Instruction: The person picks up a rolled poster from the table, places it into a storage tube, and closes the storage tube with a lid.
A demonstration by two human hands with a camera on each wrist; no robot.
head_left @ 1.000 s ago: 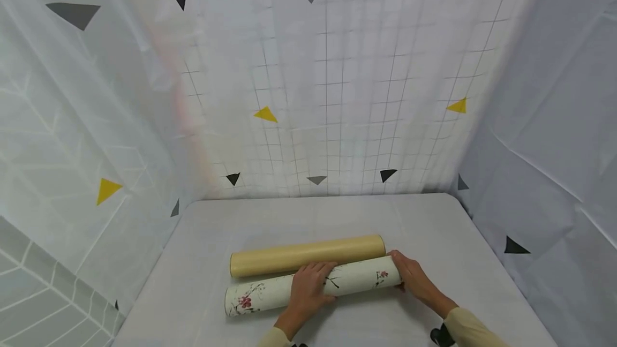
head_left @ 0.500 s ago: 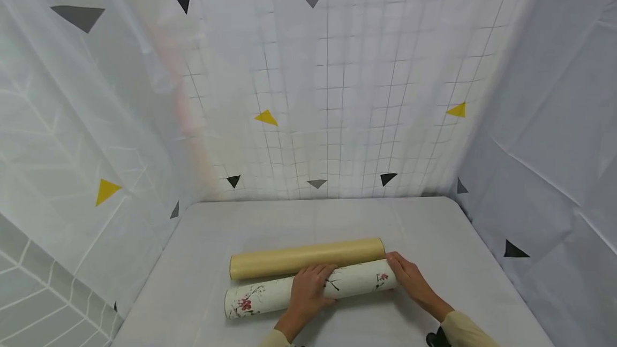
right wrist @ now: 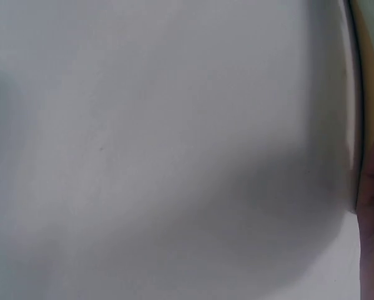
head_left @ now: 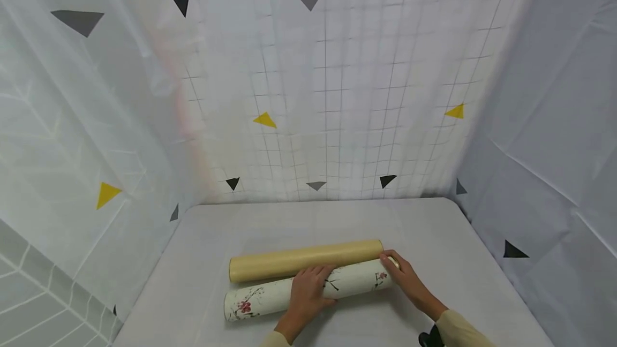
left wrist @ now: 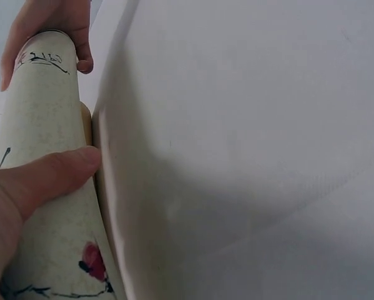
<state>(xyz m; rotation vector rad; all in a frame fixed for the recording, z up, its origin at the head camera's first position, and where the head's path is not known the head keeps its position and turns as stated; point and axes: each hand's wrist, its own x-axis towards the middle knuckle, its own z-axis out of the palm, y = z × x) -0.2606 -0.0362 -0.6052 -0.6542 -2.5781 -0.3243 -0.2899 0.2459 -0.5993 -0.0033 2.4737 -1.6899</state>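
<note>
A white tube printed with red plum blossom (head_left: 359,278) lies slightly slanted on the white table. My left hand (head_left: 308,292) grips its middle from above, fingers over the far side and thumb along the near side. In the left wrist view, the thumb (left wrist: 55,178) lies across the printed wall. My right hand (head_left: 408,278) grips the tube's right end, fingertips over the top and the end rim partly showing. Just behind lies a plain yellow tube (head_left: 303,261), nearly parallel. In the right wrist view only part of the right hand (right wrist: 373,200) shows at the edge.
The table (head_left: 202,240) has a white cover and rounded far corners. White sheets with grid lines and dark and yellow triangles, such as the back sheet (head_left: 356,138), enclose it. A black round-ended item (head_left: 430,338) is at the right sleeve.
My right hand has shifted slightly left along the printed tube's end, its fingers now higher over the top. My left hand keeps its grip, and both tubes stay about where they were.
</note>
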